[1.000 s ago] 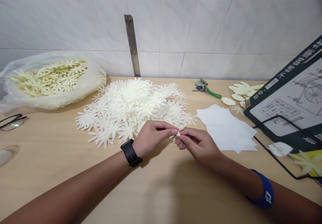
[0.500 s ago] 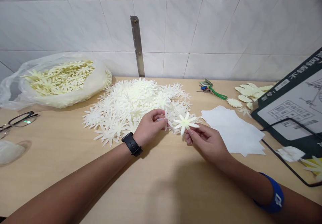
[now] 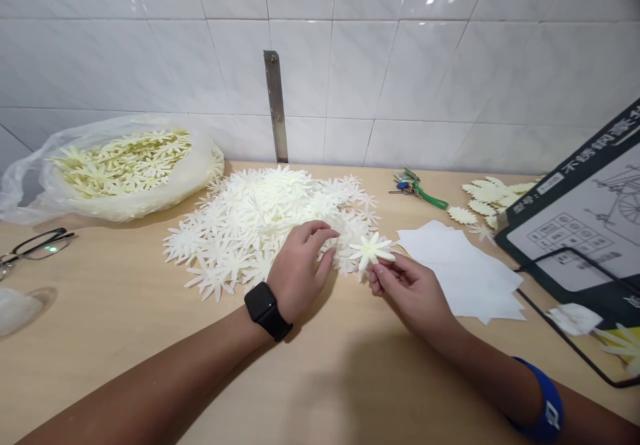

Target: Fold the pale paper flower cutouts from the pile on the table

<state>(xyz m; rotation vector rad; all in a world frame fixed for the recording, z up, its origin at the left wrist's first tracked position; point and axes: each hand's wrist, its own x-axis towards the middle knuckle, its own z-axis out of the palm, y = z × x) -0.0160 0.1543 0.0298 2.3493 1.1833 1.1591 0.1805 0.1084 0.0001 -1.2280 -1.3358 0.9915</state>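
Observation:
Between the thumb and fingers of my right hand (image 3: 413,292) is a pale yellow flower-shaped cutout (image 3: 371,250) with long narrow petals, held by its lower edge and facing up. My left hand (image 3: 303,265) is at the near right edge of a big heap of white flower cutouts (image 3: 250,212). Its thumb and fingers are apart, with nothing between them. The two hands are a short gap from each other, and loose white cutouts lie behind that gap.
A plastic bag (image 3: 200,195) of yellowish cutouts lies at the back left. Glasses (image 3: 47,245) are at the far left. White paper sheets (image 3: 445,265), keys with a green strap (image 3: 430,197), leaf-shaped cutouts (image 3: 493,195) and a dark printed box (image 3: 575,232) stand to the right.
My left hand has let go of a white cutout and its fingers have spread apart. The right hand still holds its flower cutout, now tilted flatter. The camera view has shifted slightly.

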